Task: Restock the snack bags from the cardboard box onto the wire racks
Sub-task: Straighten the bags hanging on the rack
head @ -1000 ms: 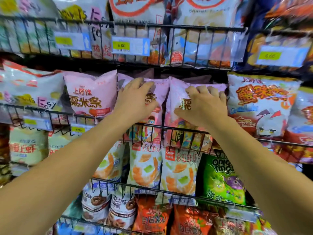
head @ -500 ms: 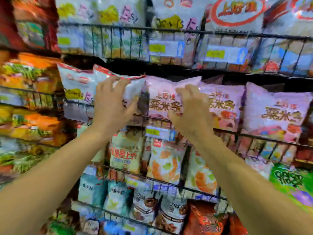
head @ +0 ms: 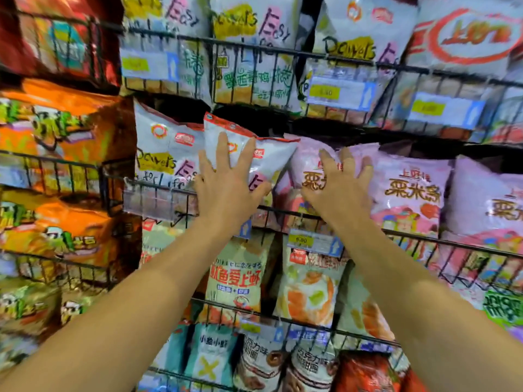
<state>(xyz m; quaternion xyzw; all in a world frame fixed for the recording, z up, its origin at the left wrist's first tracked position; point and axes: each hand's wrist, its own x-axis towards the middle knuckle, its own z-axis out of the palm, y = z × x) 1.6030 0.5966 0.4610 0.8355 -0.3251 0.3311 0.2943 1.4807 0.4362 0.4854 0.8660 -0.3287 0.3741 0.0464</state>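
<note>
I read this as the tidying end of a placement: both hands are up on the middle wire rack (head: 283,209), squaring bags in their row, with no bag carried. My left hand (head: 226,185) lies flat, fingers straight and spread wide, on the white Daivels bag (head: 254,157), which leans with its top toward ten o'clock against a second white bag (head: 164,154) at its nine o'clock. My right hand (head: 339,185) is spread just as wide, palm pressed on the leftmost pink corn-stick bag (head: 308,165); another pink bag (head: 410,193) stands at its three o'clock. The two pressed bags touch where white meets pink, at twelve o'clock above the gap between my wrists. The cardboard box is nowhere in view, so I cannot say how much stock remains. Next, I judge, the white bag wants pushing back and upright behind the rail by its clear price-tag holder (head: 158,199), then both hands come off and down for the next bag; these puffed bags will slide and spring back, so firm, even pressure matters. Against the frame half a second ago, my left fingers were curled round the white bag's top edge and my right gripped the pink one; now both have flattened and fanned, and the view has closed in.
</note>
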